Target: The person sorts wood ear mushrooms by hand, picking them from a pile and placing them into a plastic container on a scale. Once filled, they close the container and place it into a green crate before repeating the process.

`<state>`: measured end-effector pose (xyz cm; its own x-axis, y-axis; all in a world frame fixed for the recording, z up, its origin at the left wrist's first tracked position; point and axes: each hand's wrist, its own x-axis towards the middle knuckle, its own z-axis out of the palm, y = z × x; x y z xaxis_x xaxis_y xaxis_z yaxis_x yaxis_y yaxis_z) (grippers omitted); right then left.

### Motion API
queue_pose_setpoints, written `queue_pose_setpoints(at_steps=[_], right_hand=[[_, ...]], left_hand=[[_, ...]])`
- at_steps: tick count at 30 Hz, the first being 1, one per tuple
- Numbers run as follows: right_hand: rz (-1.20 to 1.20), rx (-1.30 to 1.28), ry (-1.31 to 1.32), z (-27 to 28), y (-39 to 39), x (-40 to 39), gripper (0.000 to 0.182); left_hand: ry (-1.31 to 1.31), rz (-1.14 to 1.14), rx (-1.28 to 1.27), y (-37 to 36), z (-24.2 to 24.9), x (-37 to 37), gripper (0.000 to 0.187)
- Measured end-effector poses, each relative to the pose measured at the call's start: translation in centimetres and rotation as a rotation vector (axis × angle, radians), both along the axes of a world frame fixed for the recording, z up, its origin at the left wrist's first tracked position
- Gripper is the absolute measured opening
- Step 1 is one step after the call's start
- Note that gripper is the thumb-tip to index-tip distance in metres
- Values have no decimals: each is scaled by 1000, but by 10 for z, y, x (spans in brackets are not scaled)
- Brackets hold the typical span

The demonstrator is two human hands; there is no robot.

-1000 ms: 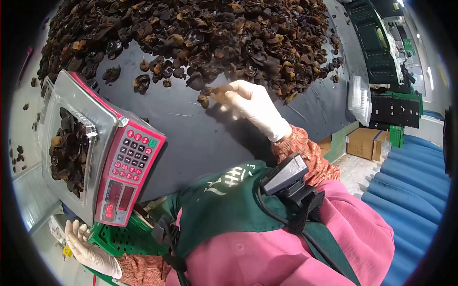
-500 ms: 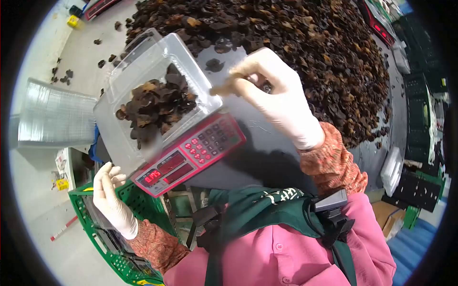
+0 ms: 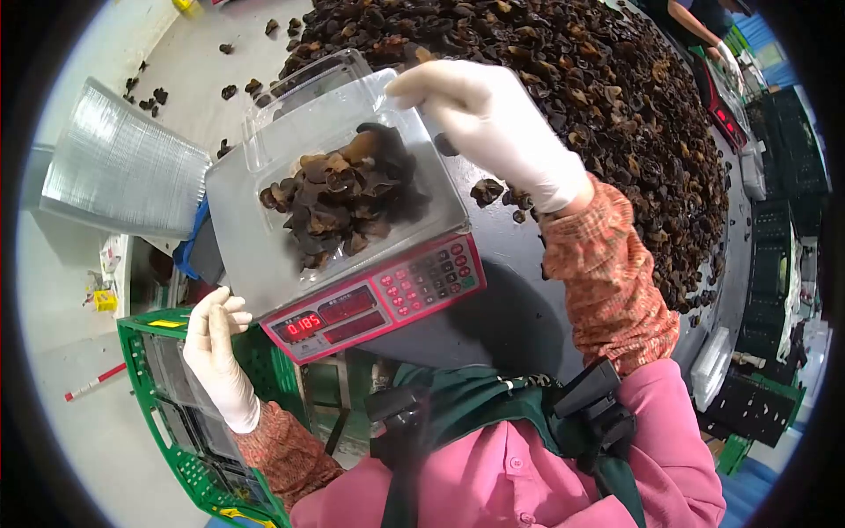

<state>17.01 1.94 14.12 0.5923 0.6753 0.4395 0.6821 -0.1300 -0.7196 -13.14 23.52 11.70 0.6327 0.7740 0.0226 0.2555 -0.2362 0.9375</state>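
Observation:
A clear plastic tray with an attached lid sits on the red digital scale. Dark brown wood ear mushrooms are heaped in it, and the display reads 0.185. My right hand, in a white glove, is over the tray's upper right corner with its fingertips drawn together. Whatever they may hold is hidden. At the scale's lower left corner is my gloved left hand, thumb and fingers apart, with nothing in it.
A large pile of wood ear mushrooms covers the far side of the table. Stacked clear trays stand at left, above a green crate. At upper right, another person's arm is near a second red scale.
My right hand has moved up and left over the tray's corner. More mushrooms are in the tray, and the display went from 0.175 to 0.185. The camera view has shifted.

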Motion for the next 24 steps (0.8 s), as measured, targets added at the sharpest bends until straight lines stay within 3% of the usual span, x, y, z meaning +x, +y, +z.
queue_pose_setpoints(at_steps=[8, 9, 10, 12, 14, 16, 18, 20, 22, 24], right_hand=[[-18, 124, 485, -29, -15, 37, 35], [-4, 190, 636, -37, -7, 44, 31], [180, 186, 744, -50, -9, 64, 39], [246, 313, 1116, -55, 12, 70, 50], [294, 371, 1191, -52, 35, 62, 36], [459, 455, 1323, -54, 52, 70, 37], [605, 554, 1324, -41, 50, 60, 51], [544, 642, 1022, -11, 35, 28, 31], [223, 41, 411, -6, -3, 15, 39], [72, -248, 430, -12, -24, -14, 43]], left_hand=[[17, 56, 105, 15, 10, -12, 31], [12, 60, 41, 11, 11, -13, 31], [-5, 57, -18, 8, 11, -13, 32], [-4, -89, -224, -6, 10, -6, 34], [44, -265, -368, -21, -2, 6, 38], [-7, -356, -586, -33, -8, 17, 37], [-55, -334, -639, -39, -14, 24, 38], [-121, -371, -678, -34, -22, 21, 35], [-183, -355, -841, -32, -27, 20, 37], [-119, -391, -786, -31, -24, 22, 42]])
